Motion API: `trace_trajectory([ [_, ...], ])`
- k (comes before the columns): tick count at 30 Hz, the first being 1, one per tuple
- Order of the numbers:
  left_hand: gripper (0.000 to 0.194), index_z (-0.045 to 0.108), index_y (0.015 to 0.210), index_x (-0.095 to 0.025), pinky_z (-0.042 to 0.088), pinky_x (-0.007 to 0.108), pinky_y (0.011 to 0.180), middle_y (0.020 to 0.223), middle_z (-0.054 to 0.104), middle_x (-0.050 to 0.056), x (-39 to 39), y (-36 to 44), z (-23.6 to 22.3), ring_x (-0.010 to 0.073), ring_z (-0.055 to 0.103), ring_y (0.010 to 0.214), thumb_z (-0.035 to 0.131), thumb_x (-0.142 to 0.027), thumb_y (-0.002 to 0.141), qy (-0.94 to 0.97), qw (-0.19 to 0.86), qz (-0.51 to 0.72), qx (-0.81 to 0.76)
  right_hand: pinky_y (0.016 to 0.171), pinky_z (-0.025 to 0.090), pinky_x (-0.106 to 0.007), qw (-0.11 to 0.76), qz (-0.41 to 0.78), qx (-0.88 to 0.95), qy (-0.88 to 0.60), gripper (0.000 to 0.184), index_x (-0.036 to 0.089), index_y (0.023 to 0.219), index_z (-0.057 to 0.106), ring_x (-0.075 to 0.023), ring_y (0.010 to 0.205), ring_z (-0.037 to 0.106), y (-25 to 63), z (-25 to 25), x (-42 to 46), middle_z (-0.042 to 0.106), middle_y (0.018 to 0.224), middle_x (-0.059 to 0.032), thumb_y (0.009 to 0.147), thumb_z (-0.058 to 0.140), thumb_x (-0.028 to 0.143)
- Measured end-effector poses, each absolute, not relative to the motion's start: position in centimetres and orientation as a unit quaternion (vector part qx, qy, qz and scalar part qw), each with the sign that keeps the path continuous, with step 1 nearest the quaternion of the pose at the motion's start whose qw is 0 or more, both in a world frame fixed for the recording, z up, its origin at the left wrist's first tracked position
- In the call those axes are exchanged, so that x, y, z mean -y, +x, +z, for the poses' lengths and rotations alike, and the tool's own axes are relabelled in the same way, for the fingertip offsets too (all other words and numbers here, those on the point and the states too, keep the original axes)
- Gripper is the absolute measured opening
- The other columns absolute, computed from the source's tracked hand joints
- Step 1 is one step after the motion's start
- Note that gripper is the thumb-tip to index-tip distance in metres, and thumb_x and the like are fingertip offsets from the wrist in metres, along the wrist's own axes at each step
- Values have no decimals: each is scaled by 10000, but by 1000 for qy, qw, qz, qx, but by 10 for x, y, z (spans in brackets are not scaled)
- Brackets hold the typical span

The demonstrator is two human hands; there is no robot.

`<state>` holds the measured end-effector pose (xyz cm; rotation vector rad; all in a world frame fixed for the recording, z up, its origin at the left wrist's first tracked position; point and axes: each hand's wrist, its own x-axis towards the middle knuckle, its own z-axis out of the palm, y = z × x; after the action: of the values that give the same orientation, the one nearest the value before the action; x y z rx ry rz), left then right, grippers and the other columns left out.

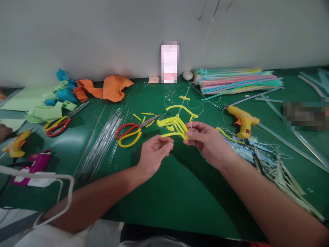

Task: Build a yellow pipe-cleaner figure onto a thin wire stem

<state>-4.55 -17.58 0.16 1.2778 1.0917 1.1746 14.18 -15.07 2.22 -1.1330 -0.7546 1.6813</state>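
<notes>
My right hand (205, 139) is closed, pinching one end of a bundle of bent yellow pipe cleaners (171, 120). From this bundle a single yellow pipe cleaner (171, 134) reaches left, its tip at the curled fingers of my left hand (156, 151). The left thumb and forefinger are closed around that tip. Just behind, a curved yellow pipe cleaner (183, 109) and a small yellow knotted piece (184, 98) lie among thin wires. Red-and-yellow-handled scissors (131, 132) rest left of the bundle, beside short yellow offcuts (147, 114).
A yellow glue gun (241, 120) lies right, near pastel pipe cleaners (239, 80). Silver wires (102, 144), second scissors (60, 125) and orange paper (115, 87) are left. A phone (170, 61) leans on the wall. Another person's hand (5, 132) shows far left.
</notes>
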Motion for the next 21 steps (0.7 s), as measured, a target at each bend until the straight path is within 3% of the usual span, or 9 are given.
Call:
trace_trajectory([
  [5,201,684,801,-150,471,204,518,665,658,-5,167,-38,0,72,547,525,777,-289,690,443,590,487,-468,633,537,-257,454,686,340,-456,347,185,736,633,-114,586,661,130,13,156,637,668,50,522,901,235],
  [13,231,662,714,-146,464,215,516,617,610,-17,164,-39,-1,75,523,517,799,-319,647,431,599,484,-470,652,502,-237,439,670,397,-448,242,181,744,643,-83,627,617,126,5,158,641,709,40,627,843,251],
  [17,197,662,718,-153,470,218,529,643,622,-10,164,-39,0,77,529,535,776,-310,686,447,588,493,-459,585,483,-253,382,702,394,-454,274,185,845,648,-117,582,636,127,9,158,668,668,21,652,808,297],
  [21,194,660,716,-155,475,218,548,632,619,-15,164,-40,-2,80,541,546,779,-305,687,449,587,493,-460,567,483,-255,332,720,421,-441,228,158,778,674,-108,546,622,128,10,158,699,703,-16,675,786,329],
])
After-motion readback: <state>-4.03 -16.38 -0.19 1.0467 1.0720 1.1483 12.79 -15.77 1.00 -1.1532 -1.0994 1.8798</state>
